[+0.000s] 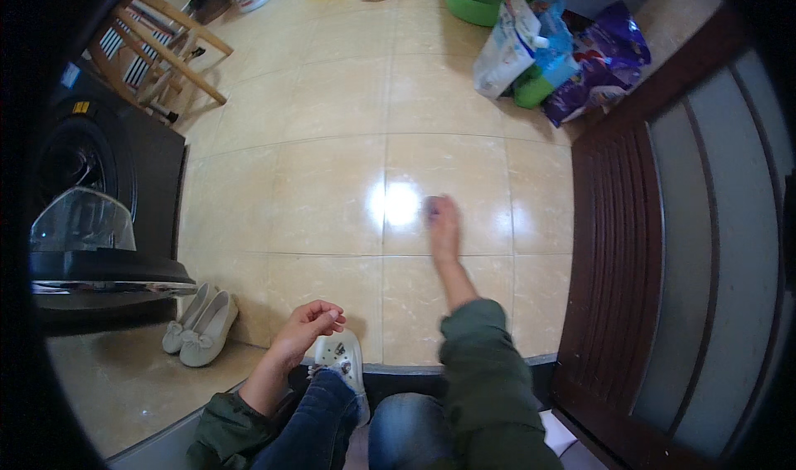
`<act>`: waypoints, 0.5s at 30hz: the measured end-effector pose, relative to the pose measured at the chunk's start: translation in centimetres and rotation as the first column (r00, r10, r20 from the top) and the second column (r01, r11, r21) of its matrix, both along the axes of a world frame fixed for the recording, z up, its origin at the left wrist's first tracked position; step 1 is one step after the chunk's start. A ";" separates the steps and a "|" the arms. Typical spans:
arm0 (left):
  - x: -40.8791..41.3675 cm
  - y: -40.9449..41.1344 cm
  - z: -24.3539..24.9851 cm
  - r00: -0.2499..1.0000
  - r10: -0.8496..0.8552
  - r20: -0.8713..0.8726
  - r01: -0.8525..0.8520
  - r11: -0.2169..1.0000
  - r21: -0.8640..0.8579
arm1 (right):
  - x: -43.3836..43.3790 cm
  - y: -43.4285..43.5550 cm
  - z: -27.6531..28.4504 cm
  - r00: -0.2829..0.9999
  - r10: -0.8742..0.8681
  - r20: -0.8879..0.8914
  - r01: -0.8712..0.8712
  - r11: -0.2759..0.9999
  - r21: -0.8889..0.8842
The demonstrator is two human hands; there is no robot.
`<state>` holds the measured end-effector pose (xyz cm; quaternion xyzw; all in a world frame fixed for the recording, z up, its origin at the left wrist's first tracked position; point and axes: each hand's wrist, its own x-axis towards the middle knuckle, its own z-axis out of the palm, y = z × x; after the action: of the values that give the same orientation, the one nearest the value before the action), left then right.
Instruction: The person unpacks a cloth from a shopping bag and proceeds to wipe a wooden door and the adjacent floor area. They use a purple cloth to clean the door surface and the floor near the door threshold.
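Note:
My right hand (444, 224) reaches out over the tiled floor (329, 190), right of a bright light reflection. It is blurred, and a small dark thing shows at its fingers, too unclear to name; whether it is gripped I cannot tell. Lower and to the left, my left hand (314, 324) hovers above a white clog with charms (339, 349) on my foot. Its fingers are loosely curled, with nothing seen in them. Both arms wear dark green sleeves.
A black front-loading washing machine (149, 184) with its door open stands left, near cream flats (211, 333). A wooden folding chair (168, 53) is upper left. Plastic packages (510, 47) and a green basin (472, 4) sit upper right. A brown louvred door (615, 252) borders the right.

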<state>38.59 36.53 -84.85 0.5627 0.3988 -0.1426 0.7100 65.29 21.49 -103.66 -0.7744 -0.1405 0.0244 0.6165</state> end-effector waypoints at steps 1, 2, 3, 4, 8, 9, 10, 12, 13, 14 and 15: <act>-0.8 0.5 -0.7 1.000 0.017 -0.021 -0.017 1.000 0.003 | 0.2 -1.5 0.8 1.000 0.000 0.017 -0.001 0.998 0.061; -1.4 0.9 -1.0 0.999 0.025 -0.040 -0.025 1.000 0.009 | 1.0 -4.4 -0.5 0.984 -0.132 0.117 0.135 0.991 -0.021; -2.2 1.3 -1.6 0.997 0.047 -0.060 -0.047 0.999 0.015 | 2.1 -7.9 -0.9 0.976 -0.129 -0.176 0.143 0.987 0.070; -2.9 1.9 -2.7 0.994 0.074 -0.080 -0.073 0.997 0.023 | 1.6 -10.0 -0.4 0.966 -0.256 0.036 0.259 0.951 -0.172; -3.9 3.4 -5.2 0.983 0.112 -0.147 -0.103 0.992 0.066 | 0.6 -11.5 -1.7 0.796 -0.305 0.523 0.604 0.453 -0.656; -3.9 3.9 -5.3 0.979 0.120 -0.163 -0.107 0.990 0.088 | 0.3 -9.9 -1.3 0.795 -0.238 0.558 0.606 0.347 -0.716; -4.5 4.5 -6.0 0.990 0.077 -0.120 -0.069 0.995 0.071 | 1.0 -7.2 1.6 0.922 -0.288 0.259 0.374 0.484 -0.791; -3.4 4.5 -5.8 0.984 0.142 -0.109 -0.132 0.987 0.094 | 0.9 -2.3 2.6 0.951 -0.280 0.133 0.306 0.774 -0.554; -2.3 4.3 -6.1 0.981 0.168 -0.093 -0.159 0.982 0.101 | 1.2 0.4 1.3 0.929 -0.360 -0.083 0.328 0.907 -0.264; -1.6 4.0 -6.7 0.983 0.157 -0.092 -0.149 0.985 0.084 | 0.0 3.7 0.2 0.948 -0.314 -0.058 0.317 0.946 0.066; -0.6 3.7 -8.1 0.988 0.136 -0.079 -0.132 0.990 0.058 | -1.3 5.6 -0.7 0.986 -0.156 -0.058 0.160 0.984 0.075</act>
<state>37.95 40.22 -92.97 0.5465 0.4683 -0.1070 0.6860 63.98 27.09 -104.35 -0.7570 -0.0633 -0.0102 0.6503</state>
